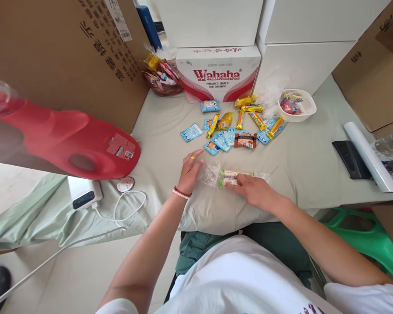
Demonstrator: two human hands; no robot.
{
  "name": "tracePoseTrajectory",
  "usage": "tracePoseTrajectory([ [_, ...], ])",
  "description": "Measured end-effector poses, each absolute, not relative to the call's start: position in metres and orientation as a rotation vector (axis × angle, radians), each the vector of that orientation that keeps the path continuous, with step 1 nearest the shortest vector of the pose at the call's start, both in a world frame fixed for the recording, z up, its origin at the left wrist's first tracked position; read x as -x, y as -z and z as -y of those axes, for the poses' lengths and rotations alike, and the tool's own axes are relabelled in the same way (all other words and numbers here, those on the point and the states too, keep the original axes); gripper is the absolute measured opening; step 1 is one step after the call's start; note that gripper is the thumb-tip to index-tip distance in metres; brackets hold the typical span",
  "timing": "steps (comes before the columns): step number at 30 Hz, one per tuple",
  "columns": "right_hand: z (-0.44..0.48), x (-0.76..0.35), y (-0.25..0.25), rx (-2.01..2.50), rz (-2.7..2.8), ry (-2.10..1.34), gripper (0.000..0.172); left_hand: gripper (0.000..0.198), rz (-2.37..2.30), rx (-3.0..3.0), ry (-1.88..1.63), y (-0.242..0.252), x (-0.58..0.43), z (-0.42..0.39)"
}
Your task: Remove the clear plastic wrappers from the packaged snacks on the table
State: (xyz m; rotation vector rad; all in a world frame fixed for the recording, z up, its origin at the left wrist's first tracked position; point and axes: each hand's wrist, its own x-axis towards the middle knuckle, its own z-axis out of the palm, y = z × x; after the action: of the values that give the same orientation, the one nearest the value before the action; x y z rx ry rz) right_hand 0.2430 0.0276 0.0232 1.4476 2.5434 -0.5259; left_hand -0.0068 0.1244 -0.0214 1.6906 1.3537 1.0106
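Note:
A clear plastic snack package (229, 176) with green edging lies on the cloth-covered table close to my body. My right hand (256, 191) rests on its right part, fingers over the wrapper. At the package's left end is my left hand (190, 171), fingers apart beside the crinkled clear film. Beyond my hands lie several blue sachets (191, 132), several yellow wrapped bars (256, 120) and a brown wrapped snack (245, 140).
A Wahaha box (219, 74) stands at the back, between a candy-filled bowl (165, 83) and a white tub (306, 107). A red bottle (81, 139) and power bank (83, 192) are left; a white roll (370, 157) and black device (349, 159) are right.

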Motion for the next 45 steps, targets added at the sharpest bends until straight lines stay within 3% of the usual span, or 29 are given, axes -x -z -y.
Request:
tracePoseTrajectory([
  [3, -0.027, -0.239, -0.026, -1.463, -2.518, 0.535, 0.061, 0.051, -1.331, -1.729, -0.873, 0.01, -0.021, -0.138],
  [6, -0.026, -0.237, -0.025, -1.478, -2.518, 0.536, 0.059, 0.044, -1.382, -1.78, -0.726, 0.008, -0.038, -0.141],
  [8, -0.025, -0.237, -0.023, -1.505, -2.537, 0.555, 0.057, 0.053, -1.35, -1.917, -0.55, 0.008, -0.032, -0.137],
  [12, -0.025, -0.241, -0.019, -1.551, -2.576, 0.637, 0.053, 0.03, -1.325, -1.949, -0.192, 0.002, 0.001, -0.119],
  [19, -0.021, -0.239, -0.01, -1.561, -2.698, 0.712, 0.043, 0.035, -1.301, -1.358, -0.724, 0.001, -0.029, -0.075],
  [22, -0.012, -0.251, -0.009, -1.586, -2.804, 0.874, 0.045, 0.032, -1.196, -1.52, -0.729, 0.008, -0.061, -0.064],
  [25, -0.005, -0.271, -0.012, -1.697, -2.843, 1.112, 0.045, 0.042, -1.189, -1.966, -0.661, 0.014, -0.078, -0.053],
  [30, 0.002, -0.292, -0.005, -2.513, -2.356, 0.538, 0.041, 0.047, -1.277, -2.537, -0.345, 0.02, -0.087, -0.038],
  [35, 0.01, -0.297, 0.0, -2.513, -2.228, 0.619, 0.019, 0.05, -1.319, -2.655, -0.296, 0.023, -0.085, -0.032],
  [39, -0.006, -0.279, -0.025, -2.593, -2.183, 0.716, 0.015, 0.047, -1.339, -2.716, -0.339, 0.025, -0.082, -0.031],
  [45, -0.05, -0.223, -0.038, -2.203, -2.28, 0.593, 0.021, 0.028, -1.174, -2.685, -0.386, 0.026, -0.077, -0.043],
])
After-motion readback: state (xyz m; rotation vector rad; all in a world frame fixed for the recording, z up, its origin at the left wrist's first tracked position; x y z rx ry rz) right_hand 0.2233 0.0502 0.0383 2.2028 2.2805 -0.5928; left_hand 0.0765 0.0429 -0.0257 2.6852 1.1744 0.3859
